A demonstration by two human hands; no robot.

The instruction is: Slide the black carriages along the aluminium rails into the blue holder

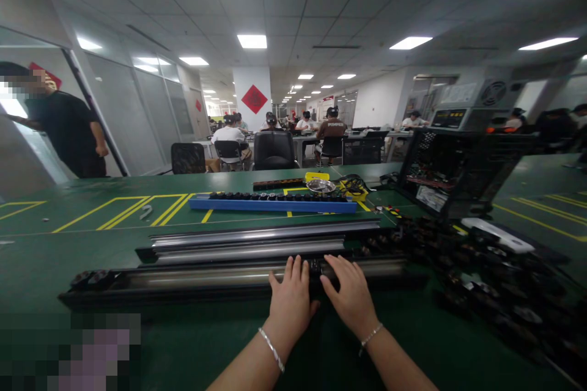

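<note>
A long black tray (192, 278) with a shiny inner channel lies crosswise on the green table in front of me. My left hand (292, 293) rests over its front edge, fingers stretched towards the channel. Just to the right, my right hand (352, 294) reaches over the same tray with its fingers extended. Between the two sets of fingertips sits a small black part (315, 266), whose kind I cannot make out. More black parts (92, 280) lie at the tray's left end. Two similar trays, a middle one (247, 252) and a far one (261, 233), lie behind.
A blue rack (275, 205) of black parts lies farther back, near a metal bowl (321, 186). To the right are a heap of dark parts (495, 293), a white device (498, 235) and an opened computer case (447, 165). A person (64, 128) stands at the left.
</note>
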